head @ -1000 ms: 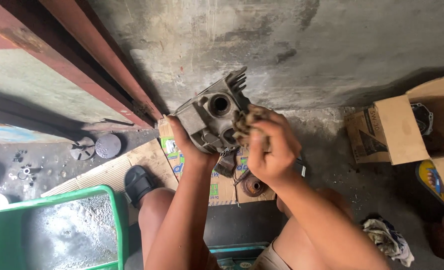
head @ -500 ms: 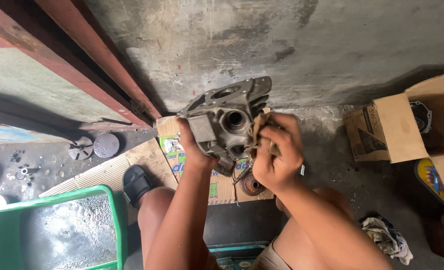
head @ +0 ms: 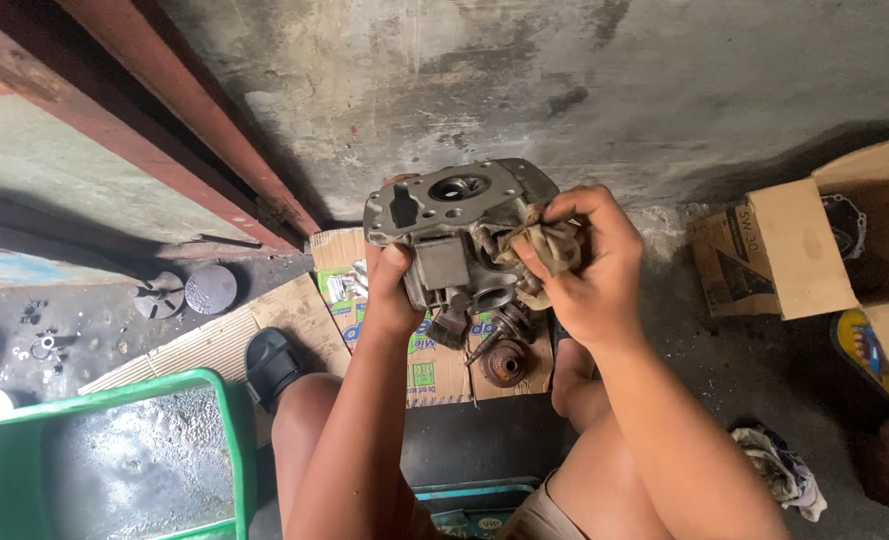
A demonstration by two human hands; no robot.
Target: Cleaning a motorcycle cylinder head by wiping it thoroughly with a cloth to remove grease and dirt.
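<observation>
A: Held up over the flattened cardboard (head: 435, 372), against the grey wall: a grey metal engine part (head: 452, 232), flat bored face turned upward and toward the camera.

B: Gripped how?

A: Clasped from the left by the left hand (head: 390, 290), thumb laid up the near side, fingers wrapped behind and out of sight. Forearm raised steeply from the knee below.

B: And on the part's other side?

A: Closed around a bunched tan rag (head: 545, 252) by the right hand (head: 590, 265), rag pressed against the part's right flank, knuckles outward, wrist bent in toward the part.

B: Different from half a second back?

A: Tipped further, the part: broad flat face now on top, round bore nearer the upper edge. Raised a little against the wall, too. Rag kept on the same flank.

B: Below the part?

A: On the cardboard, a small round rusty-brown piece (head: 505, 362) beside a slim metal piece, too small to tell apart well. Left of the part and lower, a black sandal (head: 270, 365) on the floor, then a green tub (head: 105, 465) of cloudy liquid. Far to the right of the part, an open cardboard box (head: 805, 255); lower right, a crumpled cloth (head: 780, 470).
</observation>
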